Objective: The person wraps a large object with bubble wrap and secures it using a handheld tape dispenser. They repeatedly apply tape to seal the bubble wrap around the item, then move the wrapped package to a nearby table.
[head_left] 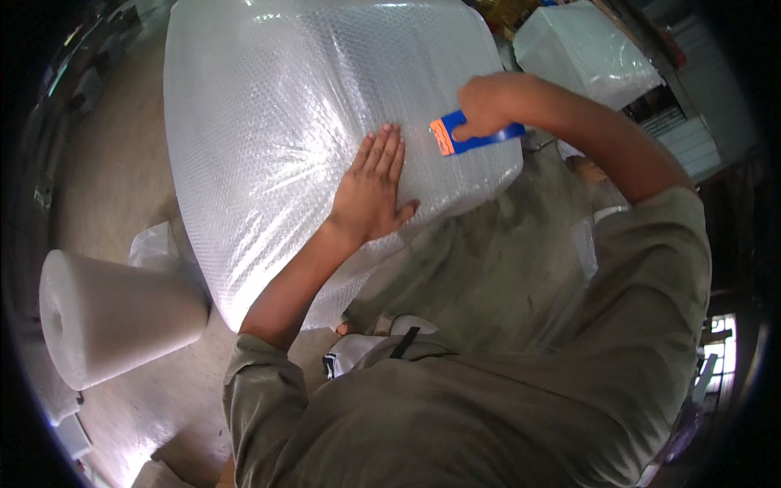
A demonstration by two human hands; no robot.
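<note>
A large bulky package wrapped in clear bubble wrap (268,89) fills the upper middle. My left hand (370,187) lies flat on its near side, fingers stretched out and thumb apart. To the right, my right hand (486,106) is closed around what looks like a blue tape dispenser (480,140) with an orange end. The dispenser is over the package's right part; whether it touches the wrap I cannot tell. My fingers and palm hide some of it.
On the floor at left lies a thick roll of bubble wrap (130,313), a loose clear sheet (154,246) beside it. Another wrapped package (582,53) stands at the upper right. The concrete floor (464,272) shows between my body and the large package.
</note>
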